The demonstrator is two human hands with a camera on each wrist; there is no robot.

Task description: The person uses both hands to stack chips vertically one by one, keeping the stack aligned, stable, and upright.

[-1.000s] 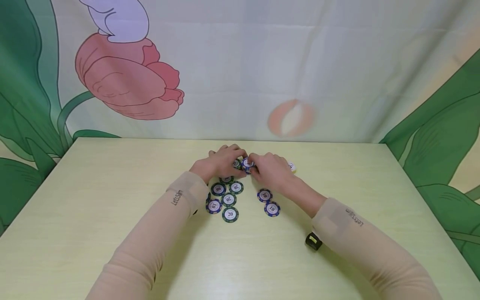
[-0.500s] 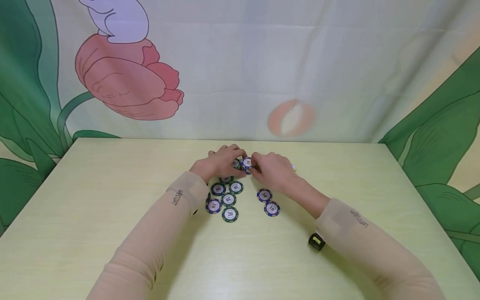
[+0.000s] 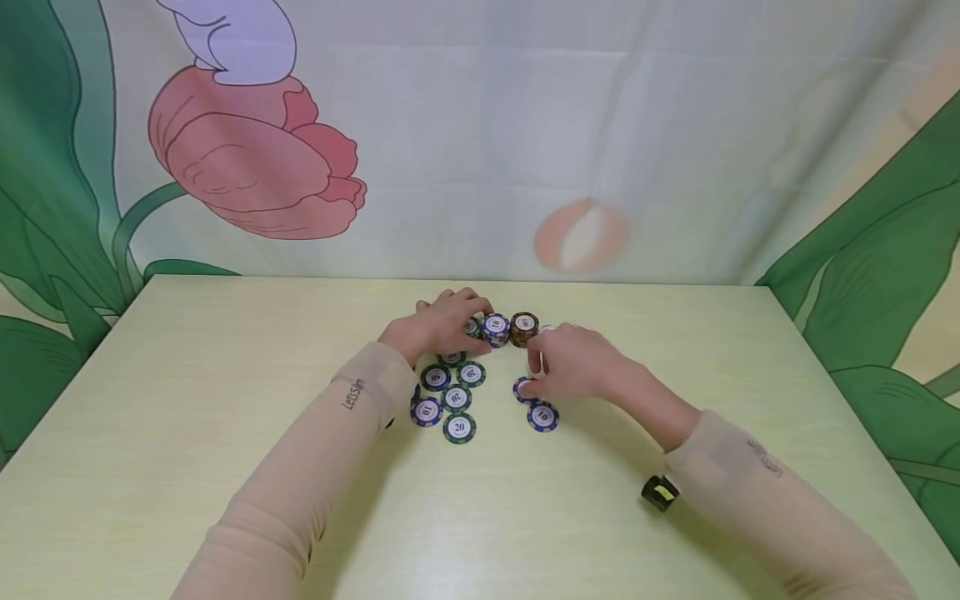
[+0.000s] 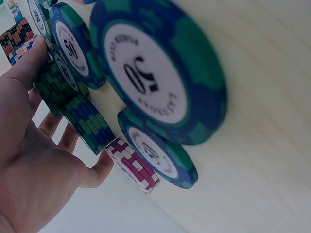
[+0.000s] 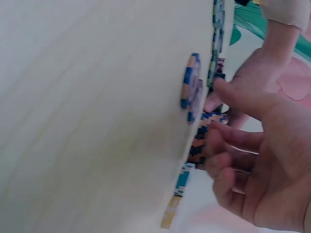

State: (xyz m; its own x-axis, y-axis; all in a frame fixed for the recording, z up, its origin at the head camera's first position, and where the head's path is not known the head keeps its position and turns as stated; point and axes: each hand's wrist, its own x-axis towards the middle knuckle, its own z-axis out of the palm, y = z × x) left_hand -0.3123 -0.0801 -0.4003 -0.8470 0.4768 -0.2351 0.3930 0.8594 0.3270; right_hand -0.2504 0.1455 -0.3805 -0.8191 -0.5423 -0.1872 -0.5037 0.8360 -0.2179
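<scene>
At the far side of the table my left hand grips a row of poker chip stacks. In the left wrist view its thumb lies in front, by a blue stack; the other fingers reach behind a green stack and a green-blue stack. My right hand hovers over two loose blue 10 chips, its thumb overlapping the farther chip; the nearer chip lies uncovered. Nothing sits between its fingers and thumb. Close behind stand the blue stack and a black-orange stack.
Several loose green and blue chips, among them a 20 chip, lie flat nearer than the left hand. A magenta stack ends the row on the left. Teal-white chips and yellow chips stand at its right end. A printed curtain hangs behind.
My right hand has let go of a chip on the blue stack and moved right and nearer, to the loose 10 chips, uncovering the black-orange stack. The left hand has stayed in place.
</scene>
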